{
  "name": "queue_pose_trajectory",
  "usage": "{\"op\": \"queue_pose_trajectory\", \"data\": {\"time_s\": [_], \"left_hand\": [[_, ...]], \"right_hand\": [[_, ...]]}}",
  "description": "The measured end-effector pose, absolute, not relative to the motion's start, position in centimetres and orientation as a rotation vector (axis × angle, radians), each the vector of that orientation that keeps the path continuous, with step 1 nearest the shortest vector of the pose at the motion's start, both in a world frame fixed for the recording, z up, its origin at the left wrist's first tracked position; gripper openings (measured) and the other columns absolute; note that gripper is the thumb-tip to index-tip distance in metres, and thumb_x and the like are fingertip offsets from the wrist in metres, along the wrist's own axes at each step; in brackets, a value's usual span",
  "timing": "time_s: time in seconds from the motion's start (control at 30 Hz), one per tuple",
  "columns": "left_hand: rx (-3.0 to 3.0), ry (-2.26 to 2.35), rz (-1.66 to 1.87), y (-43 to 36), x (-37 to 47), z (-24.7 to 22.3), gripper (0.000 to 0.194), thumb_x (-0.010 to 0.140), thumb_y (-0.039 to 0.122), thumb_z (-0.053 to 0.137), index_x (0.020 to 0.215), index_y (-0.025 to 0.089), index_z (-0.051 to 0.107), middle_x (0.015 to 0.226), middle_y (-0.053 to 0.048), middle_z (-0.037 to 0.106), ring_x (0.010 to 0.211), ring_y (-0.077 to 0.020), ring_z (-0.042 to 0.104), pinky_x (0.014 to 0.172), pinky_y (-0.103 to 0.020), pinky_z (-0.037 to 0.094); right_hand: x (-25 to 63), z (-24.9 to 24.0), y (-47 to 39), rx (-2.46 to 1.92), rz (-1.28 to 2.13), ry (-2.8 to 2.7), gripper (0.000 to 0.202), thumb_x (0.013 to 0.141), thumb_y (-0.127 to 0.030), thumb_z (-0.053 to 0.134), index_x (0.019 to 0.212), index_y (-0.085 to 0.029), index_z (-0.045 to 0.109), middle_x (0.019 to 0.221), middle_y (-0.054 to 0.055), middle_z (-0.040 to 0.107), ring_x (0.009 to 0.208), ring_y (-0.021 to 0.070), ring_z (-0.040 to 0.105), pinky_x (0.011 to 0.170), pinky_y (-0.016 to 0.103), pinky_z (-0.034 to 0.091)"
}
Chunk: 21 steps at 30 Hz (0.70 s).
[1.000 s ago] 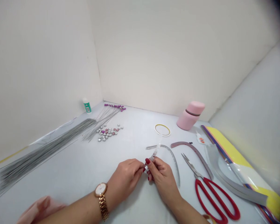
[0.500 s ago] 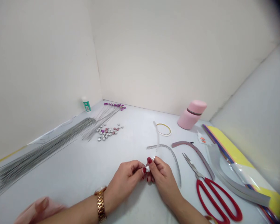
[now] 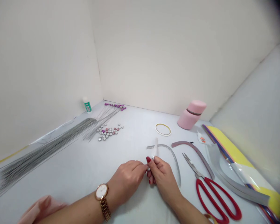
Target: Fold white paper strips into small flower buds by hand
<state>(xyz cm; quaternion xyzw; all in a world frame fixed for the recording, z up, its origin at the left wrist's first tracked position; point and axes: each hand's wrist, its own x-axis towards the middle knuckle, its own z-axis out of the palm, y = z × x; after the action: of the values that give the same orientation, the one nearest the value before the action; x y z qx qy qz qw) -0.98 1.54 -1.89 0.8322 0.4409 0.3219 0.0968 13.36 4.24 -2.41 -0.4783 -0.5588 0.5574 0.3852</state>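
A thin silvery-white strip (image 3: pixel 156 148) sticks up from between my fingers, its lower end folded into a small bundle mostly hidden by them. My right hand (image 3: pixel 162 174) pinches this strip with thumb and fingers. Against it from the left, my left hand (image 3: pixel 132 175) has its fingertips closed at the folded end; its back faces up and hides the grip. Several small silver and pink folded stars (image 3: pixel 108 133) lie to the left. A curved glittery silver strip (image 3: pixel 175 157) rests just beyond and right of my right hand.
Red-handled scissors (image 3: pixel 214 199) and a mauve strip bundle (image 3: pixel 197 151) lie at the right, near yellow packs (image 3: pixel 226 140). A pink bottle (image 3: pixel 191 115) and tape ring (image 3: pixel 163 129) are behind. Grey wires (image 3: pixel 49 149), purple-tipped stems (image 3: pixel 115 106) and a glue stick (image 3: pixel 87 105) are left.
My left hand has rolled over, showing its back and the watch face. The strip's free end has dropped lower and shows shorter above my right hand.
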Motion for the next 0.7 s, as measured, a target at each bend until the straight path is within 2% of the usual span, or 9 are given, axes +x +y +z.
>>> {"op": "queue_pose_trajectory", "data": {"time_s": [0.1, 0.27, 0.43, 0.57, 0.7], "left_hand": [[2.351, 1.33, 0.982, 1.5, -0.9, -1.5, 0.02, 0.082, 0.009, 0.042, 0.077, 0.016, 0.06, 0.073, -0.005, 0.064, 0.068, -0.0144, 0.058, 0.066, -0.025, 0.046], [1.692, 1.263, 1.055, 1.5, -0.4, -0.4, 0.022, 0.081, 0.012, 0.043, 0.073, 0.018, 0.062, 0.071, 0.0, 0.067, 0.068, -0.0127, 0.061, 0.069, -0.023, 0.045], [1.172, 1.112, 1.007, 2.1, -0.1, -0.4, 0.013, 0.075, 0.021, 0.054, 0.069, 0.012, 0.061, 0.065, -0.003, 0.067, 0.065, -0.0152, 0.06, 0.064, -0.025, 0.045], [0.961, 1.035, 0.967, 2.3, -0.3, -0.6, 0.014, 0.067, 0.024, 0.063, 0.065, 0.01, 0.06, 0.059, -0.002, 0.062, 0.056, -0.0111, 0.055, 0.058, -0.023, 0.041], [0.804, 0.962, 0.944, 2.2, -0.4, -0.7, 0.013, 0.067, 0.022, 0.064, 0.069, 0.01, 0.061, 0.062, -0.002, 0.062, 0.056, -0.0088, 0.054, 0.06, -0.021, 0.041]], "right_hand": [[13.3, -2.3, 4.2, -1.217, 1.418, -1.416, 0.036, 0.08, -0.047, 0.048, 0.059, -0.018, 0.042, 0.047, -0.006, 0.048, 0.036, 0.0072, 0.044, 0.039, 0.018, 0.033], [13.3, -1.9, 4.0, -1.222, 1.328, -1.448, 0.035, 0.08, -0.045, 0.049, 0.058, -0.019, 0.043, 0.045, -0.006, 0.046, 0.039, 0.0087, 0.044, 0.042, 0.019, 0.034], [13.4, -2.0, 4.0, -1.242, 1.272, -1.473, 0.034, 0.081, -0.043, 0.049, 0.058, -0.018, 0.047, 0.044, -0.005, 0.045, 0.042, 0.0099, 0.043, 0.044, 0.02, 0.034], [13.5, -2.2, 4.1, -1.213, 1.361, -1.395, 0.034, 0.081, -0.045, 0.049, 0.061, -0.017, 0.051, 0.045, -0.004, 0.048, 0.042, 0.01, 0.044, 0.043, 0.02, 0.034], [13.5, -2.2, 4.2, -1.181, 1.451, -1.34, 0.032, 0.08, -0.046, 0.049, 0.068, -0.016, 0.054, 0.043, -0.004, 0.048, 0.042, 0.0102, 0.046, 0.043, 0.02, 0.035]]}}
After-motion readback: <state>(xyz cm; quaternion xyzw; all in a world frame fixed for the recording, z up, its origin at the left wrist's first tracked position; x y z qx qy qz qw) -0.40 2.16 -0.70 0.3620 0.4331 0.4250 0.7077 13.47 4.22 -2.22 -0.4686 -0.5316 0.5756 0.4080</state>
